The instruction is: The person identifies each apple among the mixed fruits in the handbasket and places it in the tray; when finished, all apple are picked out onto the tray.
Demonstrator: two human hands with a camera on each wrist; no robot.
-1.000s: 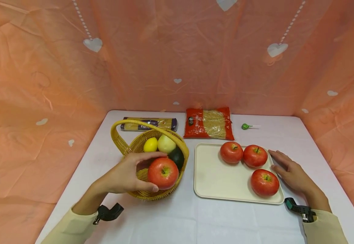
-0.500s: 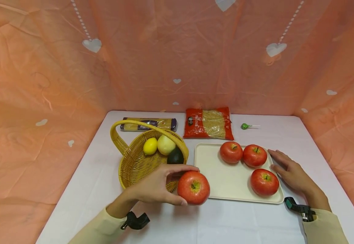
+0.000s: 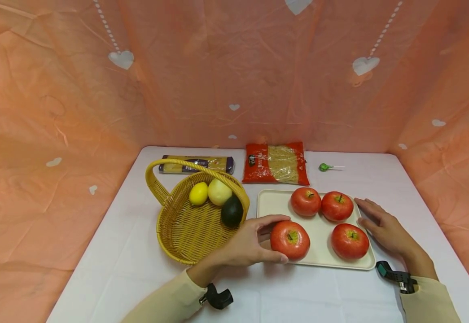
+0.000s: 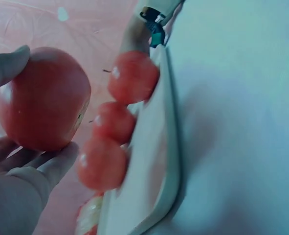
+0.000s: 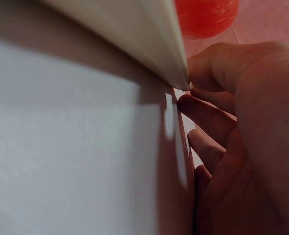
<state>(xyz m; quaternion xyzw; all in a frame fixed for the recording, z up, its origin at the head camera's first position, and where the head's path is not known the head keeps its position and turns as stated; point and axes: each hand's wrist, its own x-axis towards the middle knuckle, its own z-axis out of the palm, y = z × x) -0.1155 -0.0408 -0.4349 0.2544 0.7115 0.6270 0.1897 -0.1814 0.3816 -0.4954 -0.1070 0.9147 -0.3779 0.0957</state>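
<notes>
My left hand [image 3: 254,242] grips a red apple [image 3: 290,241] between thumb and fingers, over the left front part of a cream tray [image 3: 319,255]. In the left wrist view this apple [image 4: 45,100] hangs above the level of the tray. Three more red apples sit on the tray: one at the back [image 3: 305,202], one beside it [image 3: 337,206] and one at the front right [image 3: 349,242]. My right hand [image 3: 387,229] rests at the tray's right edge. In the right wrist view its thumb [image 5: 212,66] touches the tray rim [image 5: 159,44], and the other fingers are loosely bent by the table.
Left of the tray stands a yellow wicker basket [image 3: 167,224] with a raised handle. Inside are a lemon [image 3: 199,194], a pale green round fruit [image 3: 219,192] and a dark green avocado [image 3: 232,211]. Behind lie a spaghetti pack [image 3: 214,164], a red pasta bag [image 3: 276,163] and a green lollipop [image 3: 325,167].
My left hand has carried the apple rightward, from over the basket, past the basket's front right side, to over the tray. My right hand has stayed at the tray's edge.
</notes>
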